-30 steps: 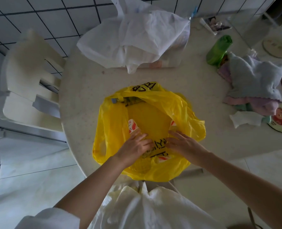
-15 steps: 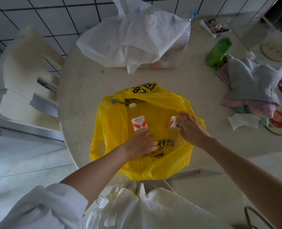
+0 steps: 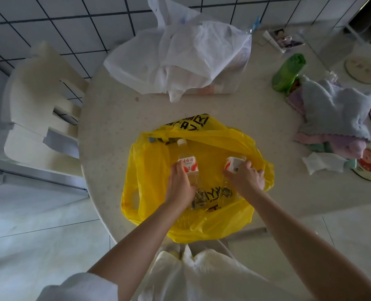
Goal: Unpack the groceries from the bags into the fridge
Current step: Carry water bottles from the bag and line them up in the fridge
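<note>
Left hand (image 3: 180, 183) wraps its fingers round a clear water bottle (image 3: 188, 162) with a red-and-white label, white cap pointing away from the person; right hand (image 3: 246, 178) grips a second bottle (image 3: 234, 163) by its labelled middle, the clear lower end showing under the wrist; both bottles sit over the open mouth of the yellow bag (image 3: 149, 170), which lies spread on the round pale table (image 3: 115, 118) near its front edge; beyond it, a white bag (image 3: 180, 55) slumps by the tiled wall; off right, a green roll (image 3: 288, 71) beside a heap of folded cloths (image 3: 334, 111); a white chair (image 3: 39, 105) stands at the left
</note>
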